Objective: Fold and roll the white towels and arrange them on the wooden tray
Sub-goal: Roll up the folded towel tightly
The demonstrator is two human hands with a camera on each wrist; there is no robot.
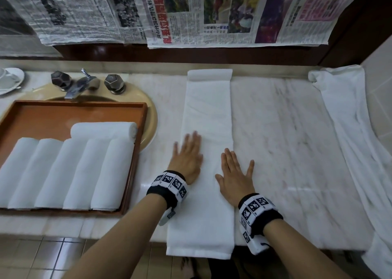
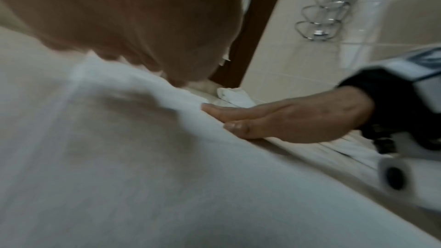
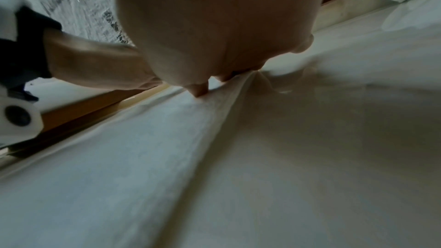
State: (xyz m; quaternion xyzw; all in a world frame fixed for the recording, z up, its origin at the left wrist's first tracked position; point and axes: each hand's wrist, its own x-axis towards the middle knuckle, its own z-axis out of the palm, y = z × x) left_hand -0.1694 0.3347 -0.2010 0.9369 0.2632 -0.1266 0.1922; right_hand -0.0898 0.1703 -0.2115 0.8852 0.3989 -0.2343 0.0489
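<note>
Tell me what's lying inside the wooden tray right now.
Six rolled white towels: five side by side, one crosswise behind them. Bare tray floor shows beyond; the floor beneath the rolls is covered.

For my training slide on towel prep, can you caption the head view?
Both hands, left hand and right hand, press flat on a long folded towel beside the wooden tray holding six rolled towels.
</note>
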